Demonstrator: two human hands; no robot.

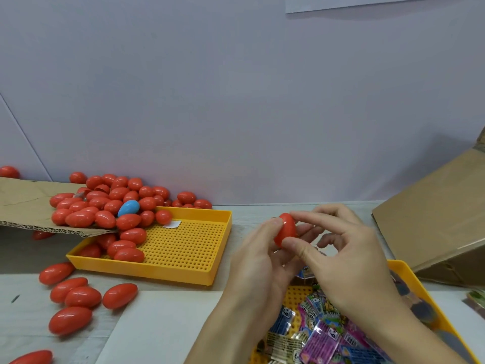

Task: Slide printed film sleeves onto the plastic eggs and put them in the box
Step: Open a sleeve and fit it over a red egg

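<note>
Fingers (294, 244) of both hands pinch the red egg (286, 228) between them.

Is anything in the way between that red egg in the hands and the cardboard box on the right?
Nothing visible blocks it. The red egg is held up between the left hand and right hand, no sleeve on it yet. The cardboard box lies to the right across bare table; its opening isn't visible.

The sleeves (322, 334) run off the bottom edge, print blurred beyond "6+". Both hands cover the near tray's (409, 271) left part and the held egg's (286, 228) lower end. At 3 o'clock the box (433, 216) is cut by the frame; its inside is unseen. Cardboard (23, 203) hides eggs at 9 o'clock.
</note>
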